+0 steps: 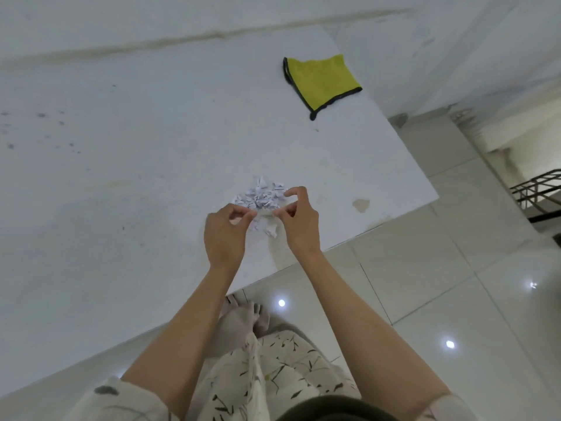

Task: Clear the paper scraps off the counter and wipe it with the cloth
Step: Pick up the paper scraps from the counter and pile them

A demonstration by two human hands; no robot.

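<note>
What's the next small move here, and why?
Probably close both hands inward to scoop the pile of small white paper scraps together. The left hand and right hand flank its near side with curled fingers, loose bits lie between them, and the yellow square cloth with dark edging lies untouched farther back on the white counter.

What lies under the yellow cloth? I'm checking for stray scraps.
Only the white counter shows around the yellow cloth. It lies flat; anything beneath is covered. The visible paper scraps sit by both hands.
</note>
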